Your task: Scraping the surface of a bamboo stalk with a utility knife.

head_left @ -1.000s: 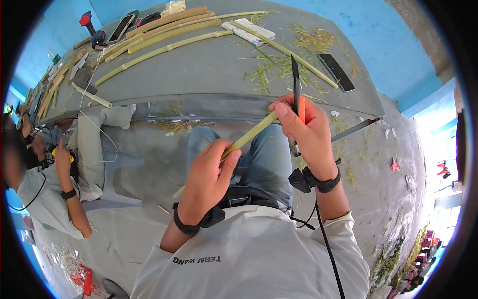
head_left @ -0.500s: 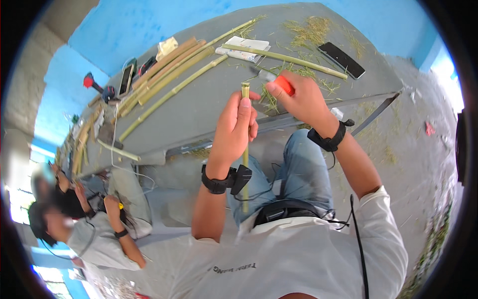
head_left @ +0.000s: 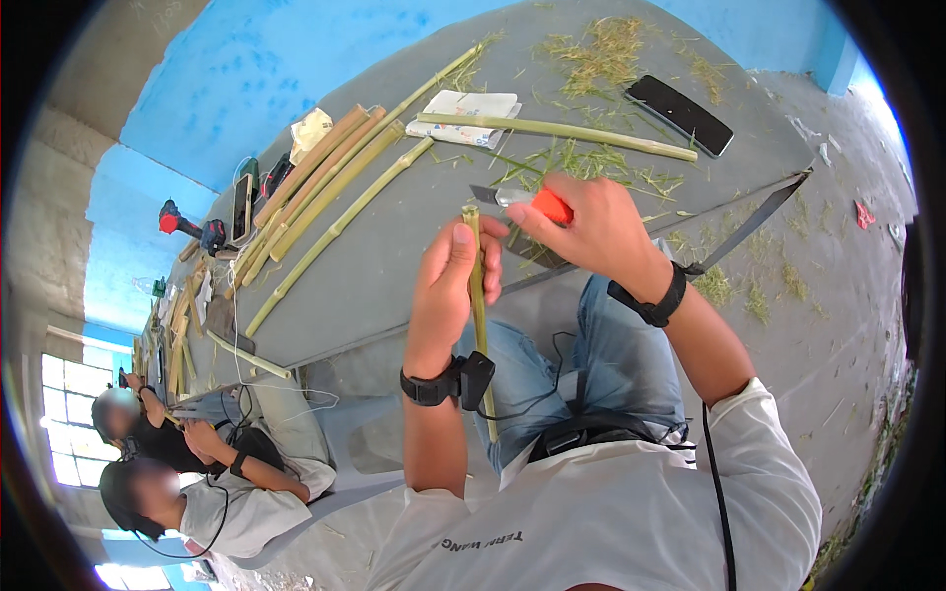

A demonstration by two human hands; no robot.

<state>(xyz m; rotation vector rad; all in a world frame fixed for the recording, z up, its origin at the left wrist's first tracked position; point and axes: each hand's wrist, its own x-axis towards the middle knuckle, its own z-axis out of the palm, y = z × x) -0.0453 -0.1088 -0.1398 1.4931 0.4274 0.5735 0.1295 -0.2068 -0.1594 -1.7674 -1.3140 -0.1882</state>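
Note:
My left hand (head_left: 445, 291) is closed around a thin green bamboo stick (head_left: 478, 320), its thumb lying along the stick near the cut top end. The stick stands nearly upright, its lower end reaching down in front of my thigh. Gripped in my right hand (head_left: 603, 231) is a utility knife (head_left: 514, 198) with an orange handle and a metal front. Its blade points left and sits just above the stick's top, apart from it.
Several bamboo poles (head_left: 340, 222) lie on the grey table (head_left: 384, 271). Beyond my hands are a bamboo length (head_left: 562, 130) across a white packet (head_left: 453, 106), a black phone (head_left: 680, 114) and green shavings (head_left: 596, 54). Two people (head_left: 246, 512) work at the left.
The knife, blurred before, is now sharp, with its blade pointing left over the stick's top. Both hands sit slightly lower in the picture, and the whole view has shifted a little.

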